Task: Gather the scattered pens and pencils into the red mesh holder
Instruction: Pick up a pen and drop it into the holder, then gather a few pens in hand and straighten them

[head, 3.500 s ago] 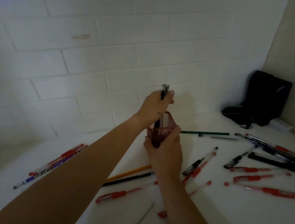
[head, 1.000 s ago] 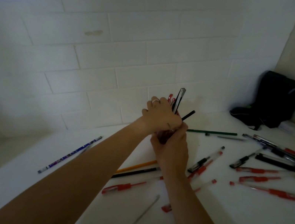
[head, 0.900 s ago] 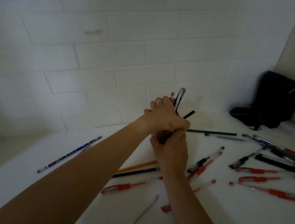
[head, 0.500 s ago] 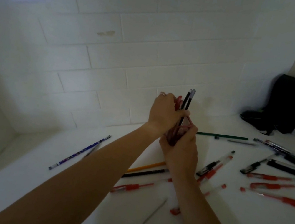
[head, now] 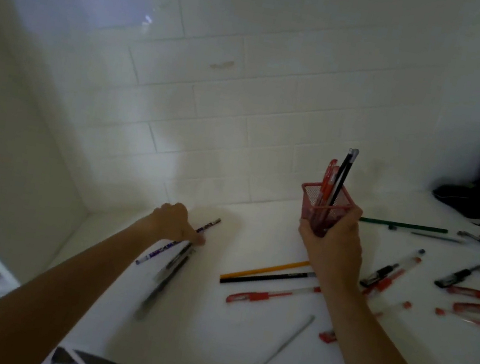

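While gripping red square mesh holder with four upright pens in right hand, pinching purple patterned pencil on white surface with left hand.

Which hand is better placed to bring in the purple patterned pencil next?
Left. The left hand is already on the purple patterned pencil, while the right hand grips the red mesh holder.
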Motion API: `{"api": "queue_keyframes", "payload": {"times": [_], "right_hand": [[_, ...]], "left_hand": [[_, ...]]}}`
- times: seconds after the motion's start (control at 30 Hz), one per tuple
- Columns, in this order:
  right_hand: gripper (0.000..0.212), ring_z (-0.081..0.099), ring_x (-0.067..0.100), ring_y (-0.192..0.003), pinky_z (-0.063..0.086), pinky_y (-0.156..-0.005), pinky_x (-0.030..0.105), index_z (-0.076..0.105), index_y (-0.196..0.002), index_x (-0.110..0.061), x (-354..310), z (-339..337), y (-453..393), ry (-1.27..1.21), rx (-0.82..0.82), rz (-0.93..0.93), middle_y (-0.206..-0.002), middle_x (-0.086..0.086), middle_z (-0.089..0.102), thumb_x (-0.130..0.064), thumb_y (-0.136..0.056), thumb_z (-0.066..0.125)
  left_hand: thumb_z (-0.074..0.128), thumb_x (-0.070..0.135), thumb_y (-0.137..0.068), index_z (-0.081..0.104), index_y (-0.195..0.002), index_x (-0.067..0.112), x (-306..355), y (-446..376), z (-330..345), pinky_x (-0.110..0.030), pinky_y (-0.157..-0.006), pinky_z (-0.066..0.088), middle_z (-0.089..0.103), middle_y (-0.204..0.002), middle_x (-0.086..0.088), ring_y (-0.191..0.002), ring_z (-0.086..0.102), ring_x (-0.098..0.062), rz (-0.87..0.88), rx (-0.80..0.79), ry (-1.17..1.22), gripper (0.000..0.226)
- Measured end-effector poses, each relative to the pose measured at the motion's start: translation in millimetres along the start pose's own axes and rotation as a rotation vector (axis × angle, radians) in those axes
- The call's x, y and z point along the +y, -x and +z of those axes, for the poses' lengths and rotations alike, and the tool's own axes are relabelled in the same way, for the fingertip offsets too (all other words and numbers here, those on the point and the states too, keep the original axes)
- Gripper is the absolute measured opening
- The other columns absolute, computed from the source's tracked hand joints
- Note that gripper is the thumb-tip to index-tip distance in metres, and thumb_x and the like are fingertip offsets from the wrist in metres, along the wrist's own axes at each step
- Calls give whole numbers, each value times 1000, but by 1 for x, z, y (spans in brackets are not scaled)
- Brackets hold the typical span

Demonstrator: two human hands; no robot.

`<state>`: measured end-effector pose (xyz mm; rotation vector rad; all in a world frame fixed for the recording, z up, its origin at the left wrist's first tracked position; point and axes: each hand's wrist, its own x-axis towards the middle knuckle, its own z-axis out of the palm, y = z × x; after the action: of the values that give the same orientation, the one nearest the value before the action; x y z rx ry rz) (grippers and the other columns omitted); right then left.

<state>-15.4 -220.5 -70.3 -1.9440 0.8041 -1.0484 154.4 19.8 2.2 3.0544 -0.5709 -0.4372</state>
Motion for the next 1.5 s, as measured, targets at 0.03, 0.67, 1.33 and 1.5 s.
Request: {"api": "queue_keyframes", "payload": {"times": [0.03, 0.67, 1.33, 1.5], "right_hand": [[82, 67, 33, -97, 60, -76, 48, 32, -138, -17, 0, 0, 0, -1, 2, 0, -119, 13, 62, -48, -77, 78], [78, 67, 33, -97, 61, -73, 47, 33, -134, -18, -2, -3, 2, -1, -25, -2, -118, 13, 63, -47, -79, 78], [81, 67, 36, -98, 61, -75, 50, 31, -137, -17, -8, -6, 5, 2, -26, 12, -120, 15, 62, -47, -78, 78], [85, 66, 34, -103, 61, -77, 50, 29, -141, -19, -7, -6, 5, -5, -34, 13, -124, 13, 61, -49, -78, 77]], "left_hand": [[76, 66, -71, 52, -104, 3, -3, 3, 3, -31, -76, 45, 58, -106, -15, -99, 60, -29, 5, 47, 21, 74], [57, 1, -84, 36, -59, 10, 20, 21, 5, -27, -55, 40, 48, -64, -6, -73, 59, -30, 78, 344, 92, 33], [60, 16, -94, 50, -89, 8, 46, 80, -6, -28, -68, 44, 68, -105, -18, -95, 68, -32, 128, 325, -5, 13], [57, 11, -92, 57, -102, 1, 124, 75, -71, -37, -84, 58, 69, -102, -20, -92, 69, -30, 394, 495, 634, 15]]}}
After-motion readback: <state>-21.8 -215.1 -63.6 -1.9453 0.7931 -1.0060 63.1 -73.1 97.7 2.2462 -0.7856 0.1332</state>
